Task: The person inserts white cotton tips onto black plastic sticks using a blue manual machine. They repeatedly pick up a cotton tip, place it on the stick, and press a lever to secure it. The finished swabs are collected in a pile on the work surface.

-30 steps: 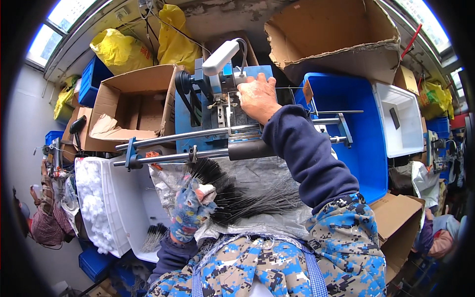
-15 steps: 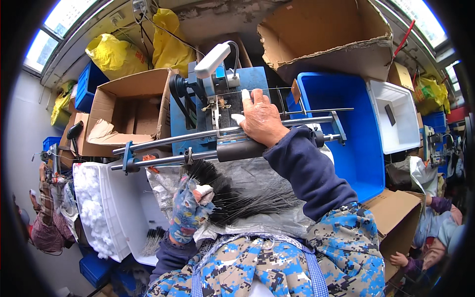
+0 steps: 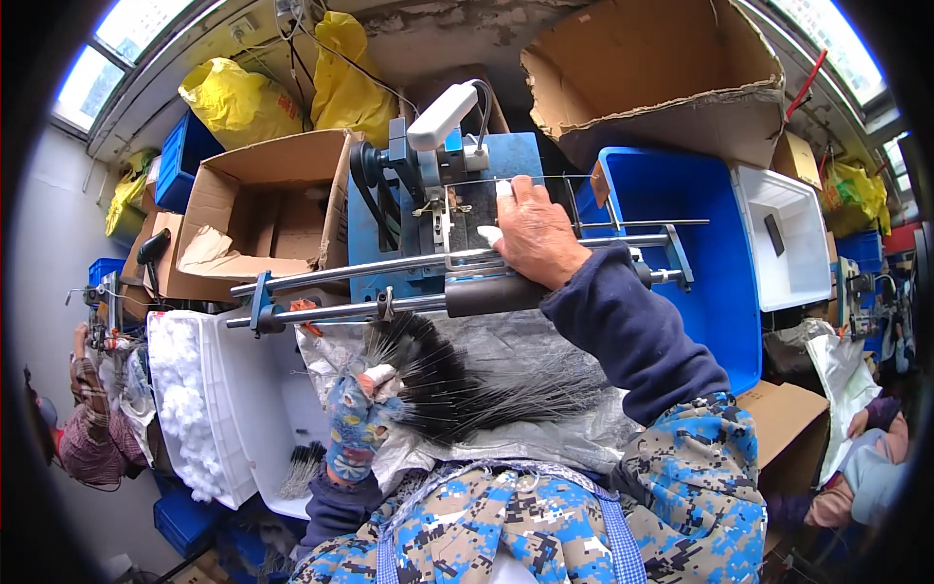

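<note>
My right hand (image 3: 541,234) lies over the blue bench machine (image 3: 513,156), fingers stretched forward and the white-wrapped thumb apart from them. Its white-wrapped index fingertip is at a thin wire running sideways across the machine. Below, the wrist passes over a dark padded roller (image 3: 496,294) on two metal rods. My left hand (image 3: 352,428), in a blue patterned glove with light-coloured fingertips, is closed at the left side of a bundle of thin wire brushes with black bristles (image 3: 423,365). Whatever its fingers grip is hidden. The bundle lies on a silvery sheet (image 3: 574,355) across my lap.
A white tub (image 3: 232,389) with white fluffy pieces beside it stands left, an open carton (image 3: 209,219) behind it. Right are a blue bin (image 3: 725,282) and a white bin (image 3: 803,258). A large torn carton (image 3: 671,117) stands behind. Other people work at both sides.
The whole view has shifted slightly to the right. My left hand sits a little lower beside the bundle, showing more of the bristles. My right hand keeps its place on the machine.
</note>
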{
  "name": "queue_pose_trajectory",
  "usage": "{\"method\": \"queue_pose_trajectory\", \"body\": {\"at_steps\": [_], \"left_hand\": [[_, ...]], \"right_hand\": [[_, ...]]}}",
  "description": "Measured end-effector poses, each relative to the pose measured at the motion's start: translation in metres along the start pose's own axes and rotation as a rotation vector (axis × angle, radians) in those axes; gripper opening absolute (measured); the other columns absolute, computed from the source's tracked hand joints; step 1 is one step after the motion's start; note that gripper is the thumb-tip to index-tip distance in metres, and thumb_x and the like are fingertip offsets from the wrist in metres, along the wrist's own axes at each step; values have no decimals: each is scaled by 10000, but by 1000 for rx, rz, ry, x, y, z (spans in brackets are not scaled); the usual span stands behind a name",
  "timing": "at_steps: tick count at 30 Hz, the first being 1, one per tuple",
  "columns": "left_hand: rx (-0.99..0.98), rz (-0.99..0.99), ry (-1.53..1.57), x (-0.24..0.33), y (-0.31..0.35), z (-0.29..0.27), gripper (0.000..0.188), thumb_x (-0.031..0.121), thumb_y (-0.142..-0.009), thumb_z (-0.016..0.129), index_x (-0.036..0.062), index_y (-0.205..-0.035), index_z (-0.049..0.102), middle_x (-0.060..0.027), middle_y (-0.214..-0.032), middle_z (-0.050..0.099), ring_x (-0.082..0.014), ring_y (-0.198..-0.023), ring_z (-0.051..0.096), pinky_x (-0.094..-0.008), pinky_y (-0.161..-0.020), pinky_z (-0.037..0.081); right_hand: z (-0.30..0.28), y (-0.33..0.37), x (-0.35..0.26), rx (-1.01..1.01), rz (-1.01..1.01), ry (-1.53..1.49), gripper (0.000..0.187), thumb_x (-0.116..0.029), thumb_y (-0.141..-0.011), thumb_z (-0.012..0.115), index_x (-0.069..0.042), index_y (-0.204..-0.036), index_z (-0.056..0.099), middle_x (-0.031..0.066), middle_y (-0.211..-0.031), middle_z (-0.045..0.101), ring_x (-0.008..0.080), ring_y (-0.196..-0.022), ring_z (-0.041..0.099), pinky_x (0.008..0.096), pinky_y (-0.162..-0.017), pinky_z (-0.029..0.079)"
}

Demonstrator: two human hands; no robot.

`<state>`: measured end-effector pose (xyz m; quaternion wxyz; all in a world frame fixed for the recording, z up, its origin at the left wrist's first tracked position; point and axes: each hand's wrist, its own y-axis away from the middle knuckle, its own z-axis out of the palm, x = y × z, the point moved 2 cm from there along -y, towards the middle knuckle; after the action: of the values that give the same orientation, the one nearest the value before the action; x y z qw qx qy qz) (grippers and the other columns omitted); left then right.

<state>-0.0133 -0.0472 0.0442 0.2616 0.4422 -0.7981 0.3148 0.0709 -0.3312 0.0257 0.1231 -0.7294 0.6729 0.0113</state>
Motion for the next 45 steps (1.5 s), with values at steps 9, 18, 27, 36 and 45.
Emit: {"method": "queue_pose_trajectory", "body": {"at_steps": [9,18,27,36,45], "left_hand": [[-2,-32,162,6,-7,21,213,18,-734,623,6,-946,607,-105,-767,632,-233,-647,605,-312,-574,470],[325,-416,672,5,1,-13,95,16,-869,545,-22,-956,534,-103,-737,613,-135,-583,565,-228,-518,464],[-148,236,59,33,-21,27,351,93,-663,736,91,-985,597,-62,-775,607,-234,-718,609,-335,-621,477],[-464,-20,-409,-57,7,25,334,96,-648,720,58,-935,552,-100,-839,616,-308,-774,593,-397,-694,451],[-454,-64,-406,-61,10,28,210,-22,-733,608,44,-926,557,-60,-864,610,-201,-780,607,-307,-596,525]], "right_hand": [[-17,-22,49,-113,28,290,184,-168,-750,594,-68,-901,625,80,-894,590,238,-959,500,406,-792,353],[-76,100,-6,-117,-253,-330,210,-16,-651,634,-52,-857,609,100,-763,593,263,-786,558,366,-712,424],[-90,74,-60,92,-45,-1938,150,-44,-900,502,37,-986,594,88,-837,618,128,-712,571,268,-671,483],[-20,-35,-9,131,-87,19,122,-126,-760,542,-82,-827,633,112,-864,572,263,-817,569,386,-661,442],[10,-43,-6,107,-18,100,116,-141,-728,558,-82,-809,616,127,-885,588,268,-820,589,405,-671,436]]}}
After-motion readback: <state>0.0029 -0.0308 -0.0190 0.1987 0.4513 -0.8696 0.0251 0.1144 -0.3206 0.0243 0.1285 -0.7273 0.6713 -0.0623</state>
